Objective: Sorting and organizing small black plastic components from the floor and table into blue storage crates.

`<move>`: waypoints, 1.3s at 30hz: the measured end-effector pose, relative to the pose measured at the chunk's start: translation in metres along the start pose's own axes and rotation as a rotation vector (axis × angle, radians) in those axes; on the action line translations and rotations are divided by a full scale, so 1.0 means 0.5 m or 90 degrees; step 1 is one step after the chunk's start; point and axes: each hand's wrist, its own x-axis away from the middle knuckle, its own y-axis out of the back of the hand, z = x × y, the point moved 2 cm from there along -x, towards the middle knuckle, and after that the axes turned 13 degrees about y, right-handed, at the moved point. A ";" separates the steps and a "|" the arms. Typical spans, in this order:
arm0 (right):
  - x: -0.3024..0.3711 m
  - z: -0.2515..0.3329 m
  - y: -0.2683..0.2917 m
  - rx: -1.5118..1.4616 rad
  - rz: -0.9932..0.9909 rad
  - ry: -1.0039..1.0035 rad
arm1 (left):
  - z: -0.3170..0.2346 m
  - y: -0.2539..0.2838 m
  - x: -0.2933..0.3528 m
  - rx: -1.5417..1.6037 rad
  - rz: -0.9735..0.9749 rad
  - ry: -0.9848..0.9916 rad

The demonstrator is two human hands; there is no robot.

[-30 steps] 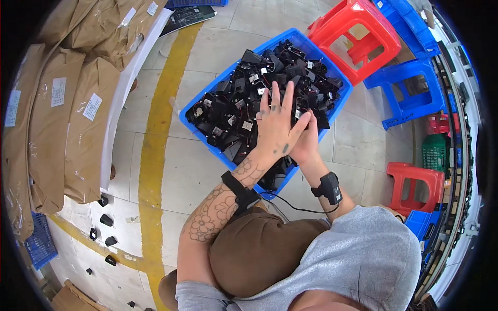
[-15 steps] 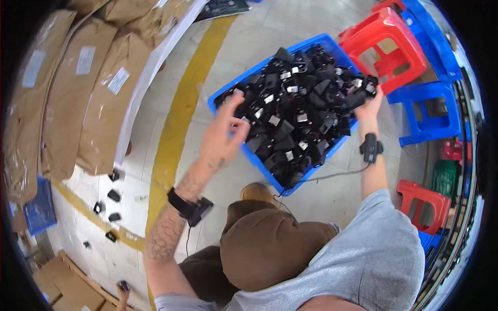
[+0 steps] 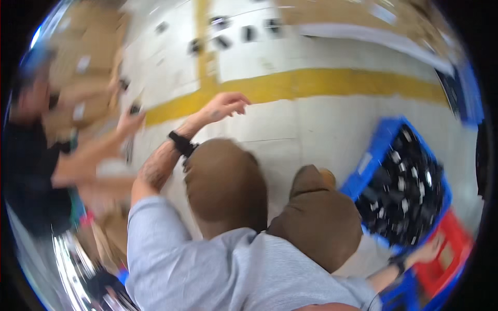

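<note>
My left hand (image 3: 225, 106) is raised over the pale floor, its fingers loosely bent with nothing seen in them. Well off to the right, my right hand (image 3: 429, 250) is beside the near end of a blue crate (image 3: 374, 155), close to a red plastic stool (image 3: 456, 243). Motion smears its fingers, so I cannot make out whether it holds anything. Inside the crate lies a heap of small black plastic parts (image 3: 399, 192), some with whitish patches. Each wrist wears a black strapped device.
Several black pieces (image 3: 249, 33) lie on the floor beyond the yellow line (image 3: 332, 83). At left, a blurred person in black (image 3: 36, 171) holds small dark objects. Cardboard boxes (image 3: 93, 46) stand behind. Brown paper-wrapped packages (image 3: 342, 15) line the far right.
My view has swung left, bringing the other person in and putting the crate at lower right. My left hand has left the crate. The black part seen at my right hand is no longer distinguishable.
</note>
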 end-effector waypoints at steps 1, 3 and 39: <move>-0.037 -0.094 0.019 -0.148 -0.082 0.002 | 0.065 -0.011 0.011 0.012 0.018 0.034; -0.153 0.177 -0.002 -0.019 -0.060 0.042 | 0.242 0.000 0.079 -0.125 -0.208 0.086; -0.121 0.899 -0.223 -0.737 0.453 -0.330 | -0.084 0.236 -0.559 -0.056 -0.565 0.205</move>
